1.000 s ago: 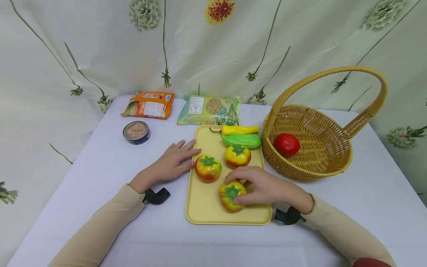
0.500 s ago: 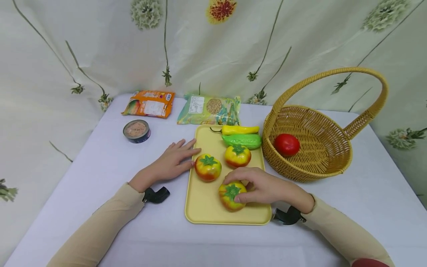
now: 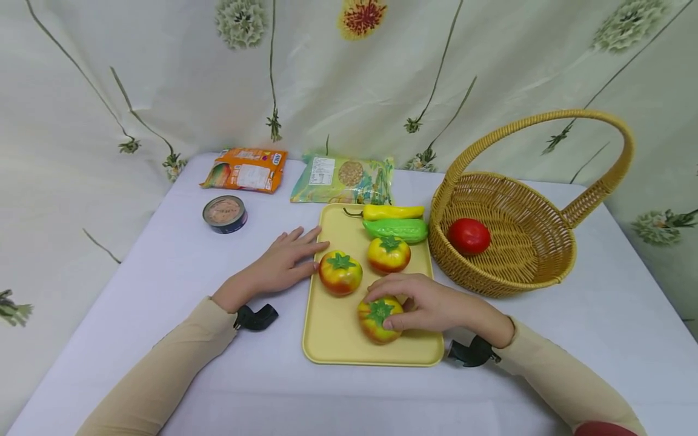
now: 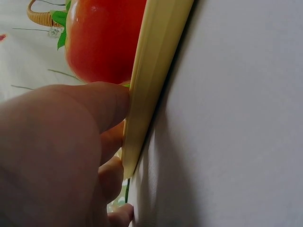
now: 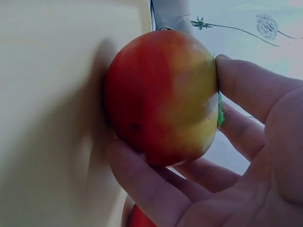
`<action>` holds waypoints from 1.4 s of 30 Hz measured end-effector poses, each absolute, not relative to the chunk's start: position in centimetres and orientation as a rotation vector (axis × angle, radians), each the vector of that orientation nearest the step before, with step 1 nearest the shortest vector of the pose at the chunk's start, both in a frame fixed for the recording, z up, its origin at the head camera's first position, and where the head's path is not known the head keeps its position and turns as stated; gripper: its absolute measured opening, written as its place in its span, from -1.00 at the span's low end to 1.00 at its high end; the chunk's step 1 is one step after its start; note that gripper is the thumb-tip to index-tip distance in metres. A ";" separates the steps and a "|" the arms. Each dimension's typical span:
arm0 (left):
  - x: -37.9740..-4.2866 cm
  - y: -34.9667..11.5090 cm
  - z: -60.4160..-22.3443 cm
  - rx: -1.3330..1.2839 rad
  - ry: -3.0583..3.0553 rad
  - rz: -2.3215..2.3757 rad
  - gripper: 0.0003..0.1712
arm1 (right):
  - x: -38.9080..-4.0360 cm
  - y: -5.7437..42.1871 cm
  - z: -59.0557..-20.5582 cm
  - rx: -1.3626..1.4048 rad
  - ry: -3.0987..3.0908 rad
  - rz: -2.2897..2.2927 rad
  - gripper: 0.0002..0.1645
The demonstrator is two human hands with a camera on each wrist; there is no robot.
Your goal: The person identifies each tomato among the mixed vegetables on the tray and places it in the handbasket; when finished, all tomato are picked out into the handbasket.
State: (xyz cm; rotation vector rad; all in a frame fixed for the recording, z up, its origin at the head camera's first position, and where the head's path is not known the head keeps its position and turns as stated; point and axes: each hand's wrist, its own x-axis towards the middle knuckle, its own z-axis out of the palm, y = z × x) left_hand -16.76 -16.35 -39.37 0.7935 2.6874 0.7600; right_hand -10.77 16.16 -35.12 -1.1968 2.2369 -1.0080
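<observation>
On the yellow tray (image 3: 334, 345), my right hand (image 3: 422, 300) holds a yellow-and-red tomato (image 3: 373, 330) with a green star-shaped top. The right wrist view shows fingers and thumb around this tomato (image 5: 161, 94), which sits against the tray. My left hand (image 3: 280, 263) lies with spread fingers at the tray's left edge, fingertips touching the rim (image 4: 149, 71). Close to its thumb is a second similar tomato (image 3: 340, 281). A third tomato (image 3: 389, 257) sits behind the held one. A green cucumber-like vegetable (image 3: 395, 230) and a yellow chili pepper (image 3: 392, 212) lie across the tray's far end.
Right of the tray stands a wicker basket (image 3: 564, 266) with a tall handle and a red tomato-like item (image 3: 469, 236) inside. An orange packet (image 3: 245, 169) and a green packet (image 3: 343, 180) lie at the back. A round tin (image 3: 224, 214) is at the left.
</observation>
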 end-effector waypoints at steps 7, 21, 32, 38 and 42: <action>-16.8 -16.2 -39.3 0.810 2.683 0.763 -0.39 | -10.6 16.2 -35.2 -1.170 2.218 -1.019 -0.53; -17.0 -16.3 -39.4 0.837 2.684 0.745 -0.41 | -10.5 17.3 -33.9 -1.082 2.261 -1.169 -0.47; -16.9 -16.6 -39.6 0.809 2.683 0.748 -0.39 | -10.4 21.8 -28.9 -0.978 2.509 -1.237 -0.30; -16.8 -16.6 -39.7 0.798 2.689 0.761 -0.39 | -10.4 23.3 -27.5 -0.824 2.690 -1.241 -0.34; -16.8 -16.5 -39.7 0.796 2.691 0.768 -0.39 | -10.6 24.4 -27.3 -0.709 2.789 -1.257 -0.38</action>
